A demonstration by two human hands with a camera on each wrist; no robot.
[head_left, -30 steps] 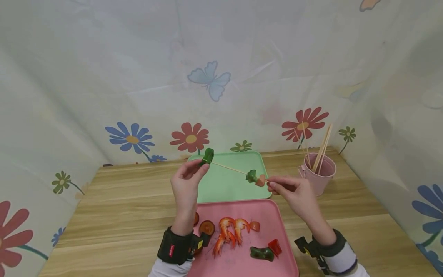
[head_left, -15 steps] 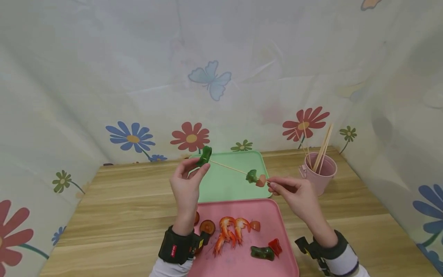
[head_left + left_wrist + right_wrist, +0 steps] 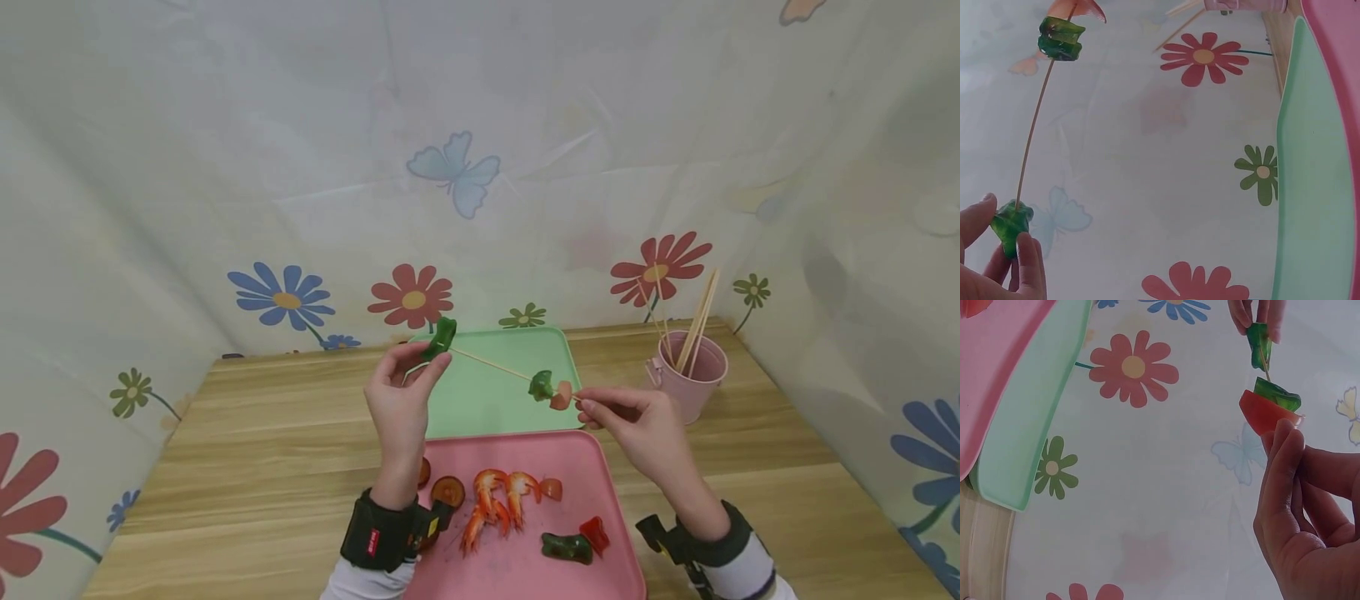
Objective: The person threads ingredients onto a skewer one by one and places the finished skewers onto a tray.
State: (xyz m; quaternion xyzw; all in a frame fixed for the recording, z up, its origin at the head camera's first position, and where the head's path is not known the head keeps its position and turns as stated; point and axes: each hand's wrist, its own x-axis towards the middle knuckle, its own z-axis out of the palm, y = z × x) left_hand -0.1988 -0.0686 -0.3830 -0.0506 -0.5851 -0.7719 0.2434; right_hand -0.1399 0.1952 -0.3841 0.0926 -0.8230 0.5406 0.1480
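My left hand (image 3: pixel 401 404) pinches a green pepper piece (image 3: pixel 442 337) between thumb and fingers over the far tray. A thin wooden skewer (image 3: pixel 491 363) slants from that piece down to my right hand (image 3: pixel 651 433), which pinches the skewer's other end. Threaded close to the right fingertips are an orange-red wedge (image 3: pixel 1266 414) and a second green pepper piece (image 3: pixel 1061 40). Bare stick shows between the two pepper pieces. In the left wrist view the skewer's tip end meets the held pepper piece (image 3: pixel 1012 224); the tip itself is hidden there.
A pink tray (image 3: pixel 517 575) in front holds shrimp (image 3: pixel 491 500), round brown slices (image 3: pixel 447 492), an orange chunk (image 3: pixel 551 488), a green pepper piece (image 3: pixel 567 547) and a red piece (image 3: pixel 595 533). Behind it lies a green tray (image 3: pixel 480 408). A pink bucket (image 3: pixel 693 392) of skewers stands right.
The pepper piece in my left hand has tilted and shifted slightly left. My right hand, with the skewer and its threaded pieces, has moved a little left and down.
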